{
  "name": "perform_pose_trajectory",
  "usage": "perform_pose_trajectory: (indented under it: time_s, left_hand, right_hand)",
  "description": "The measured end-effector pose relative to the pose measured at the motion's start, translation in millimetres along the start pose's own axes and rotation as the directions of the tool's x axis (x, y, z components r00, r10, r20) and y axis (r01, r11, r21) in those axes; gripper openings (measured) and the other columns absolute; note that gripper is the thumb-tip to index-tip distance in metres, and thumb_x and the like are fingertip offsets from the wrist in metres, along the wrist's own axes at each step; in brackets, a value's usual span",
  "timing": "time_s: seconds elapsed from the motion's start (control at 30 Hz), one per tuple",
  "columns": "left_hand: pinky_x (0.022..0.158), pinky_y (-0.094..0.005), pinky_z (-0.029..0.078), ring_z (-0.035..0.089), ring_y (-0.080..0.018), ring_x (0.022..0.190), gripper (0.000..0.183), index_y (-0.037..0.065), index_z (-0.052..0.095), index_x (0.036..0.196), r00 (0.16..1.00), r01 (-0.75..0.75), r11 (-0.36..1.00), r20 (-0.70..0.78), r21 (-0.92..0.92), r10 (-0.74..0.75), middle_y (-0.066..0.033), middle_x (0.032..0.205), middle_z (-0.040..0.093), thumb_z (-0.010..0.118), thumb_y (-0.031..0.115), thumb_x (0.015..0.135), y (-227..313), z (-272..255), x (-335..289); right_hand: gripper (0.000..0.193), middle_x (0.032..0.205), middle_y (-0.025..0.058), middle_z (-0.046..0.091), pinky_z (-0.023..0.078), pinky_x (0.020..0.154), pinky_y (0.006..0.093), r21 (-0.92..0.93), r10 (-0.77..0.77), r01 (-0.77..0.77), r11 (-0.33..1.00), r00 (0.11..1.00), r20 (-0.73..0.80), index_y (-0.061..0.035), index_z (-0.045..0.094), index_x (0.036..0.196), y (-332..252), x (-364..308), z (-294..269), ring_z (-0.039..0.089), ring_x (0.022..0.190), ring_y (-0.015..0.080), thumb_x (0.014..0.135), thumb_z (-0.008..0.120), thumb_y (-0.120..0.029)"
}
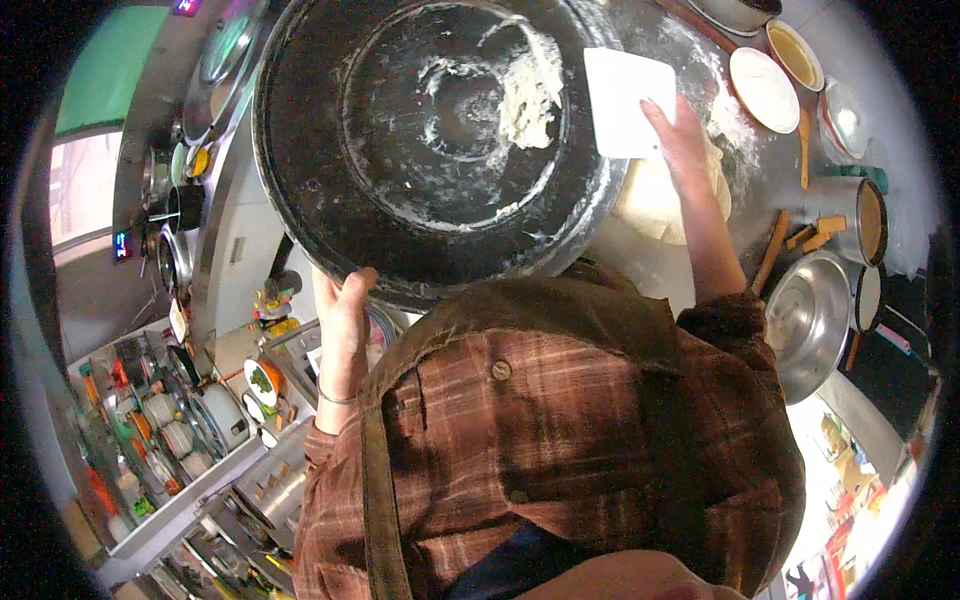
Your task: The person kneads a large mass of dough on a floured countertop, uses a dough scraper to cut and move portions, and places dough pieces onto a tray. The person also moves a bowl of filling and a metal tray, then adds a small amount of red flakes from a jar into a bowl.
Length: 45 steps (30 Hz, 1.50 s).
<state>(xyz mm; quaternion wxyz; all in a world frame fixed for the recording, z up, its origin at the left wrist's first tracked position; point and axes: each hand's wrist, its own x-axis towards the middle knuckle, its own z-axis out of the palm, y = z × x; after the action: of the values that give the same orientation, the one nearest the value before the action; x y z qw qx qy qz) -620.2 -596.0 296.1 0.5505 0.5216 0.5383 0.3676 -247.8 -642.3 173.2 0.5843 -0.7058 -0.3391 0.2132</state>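
Note:
A large round black basin (400,225) is tilted up in front of me, its inside smeared with flour and dough. My left hand (345,315) grips its near left rim, thumb over the edge. A ragged lump of dough scraps (530,90) clings to the right part of the basin's bottom. My right hand (680,135) holds a white flat dough scraper (625,90) by its right edge, thumb on top, at the basin's right rim. Under my right forearm a smooth pale dough mass (650,205) lies on the worktop, partly hidden by basin and arm.
Loose flour (725,110) covers part of the metal worktop. To the right stand a bowl of white powder (764,90), a bowl with yellowish contents (795,55), a wooden stick (771,250) and a steel bowl (808,320). Pots (183,207) and a dish rack (165,430) are at left.

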Motion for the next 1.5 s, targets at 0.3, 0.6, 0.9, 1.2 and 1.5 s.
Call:
perform_pose_trajectory:
  time_s: [0.3, 0.6, 0.9, 1.2, 1.5]
  left_hand:
    - [0.075, -0.026, 0.04, 0.048, -0.013, 0.087, 0.052, 0.002, 0.038, 0.117, 0.975, -0.111, 0.994, 0.193, 0.018, 0.105, -0.004, 0.1, 0.05, 0.054, 0.002, 0.069, 12, -12, -6]
    - [0.07, -0.0219, 0.041, 0.045, -0.0105, 0.086, 0.059, 0.005, 0.033, 0.123, 0.959, -0.083, 0.996, 0.274, 0.024, 0.073, -0.0025, 0.103, 0.046, 0.054, 0.002, 0.068, 28, -5, -2]
    - [0.079, -0.0234, 0.04, 0.044, -0.0111, 0.097, 0.06, 0.005, 0.032, 0.125, 0.949, -0.104, 0.995, 0.301, 0.006, 0.097, -0.0016, 0.108, 0.046, 0.055, 0.002, 0.069, 22, 5, -3]
    - [0.076, -0.026, 0.041, 0.048, -0.0113, 0.086, 0.04, 0.001, 0.043, 0.11, 0.955, -0.076, 0.994, 0.293, 0.08, 0.049, -0.002, 0.095, 0.052, 0.054, 0.003, 0.072, 13, -8, -16]
    - [0.082, -0.0288, 0.038, 0.047, -0.0163, 0.093, 0.051, 0.001, 0.037, 0.117, 0.989, -0.07, 0.989, 0.119, -0.129, 0.086, -0.0066, 0.105, 0.049, 0.056, 0.002, 0.07, -7, -28, -23]
  right_hand:
    - [0.032, 0.094, 0.0093, 0.06, 0.043, 0.076, 0.0277, 0.065, -0.197, 0.198, 0.978, 0.98, -0.025, -0.0008, 0.053, 0.104, -10, 41, 23, 0.056, 0.083, 0.0155, 0.079, 0.059, -0.02]
    - [0.037, 0.104, 0.0069, 0.056, 0.04, 0.084, 0.0256, 0.245, 0.043, -0.106, 0.964, 0.968, 0.248, 0.0001, 0.049, 0.113, 5, 44, 38, 0.052, 0.094, 0.0132, 0.082, 0.058, -0.016]
    - [0.035, 0.106, 0.0066, 0.056, 0.042, 0.084, 0.0262, 0.574, 0.032, -0.222, 0.788, 0.947, 0.321, -0.001, 0.048, 0.114, 21, 15, 69, 0.053, 0.096, 0.0136, 0.082, 0.057, -0.011]
    - [0.033, 0.102, 0.0061, 0.057, 0.042, 0.082, 0.0261, 0.707, -0.229, -0.284, 0.648, 0.812, 0.537, 0.0006, 0.049, 0.111, -53, -72, 116, 0.053, 0.094, 0.0126, 0.081, 0.058, -0.011]
    - [0.029, 0.095, 0.0063, 0.056, 0.045, 0.075, 0.026, 0.561, -0.008, 0.118, 0.819, 0.981, -0.193, -0.0005, 0.05, 0.106, -44, -53, -27, 0.055, 0.085, 0.0127, 0.082, 0.057, -0.015]
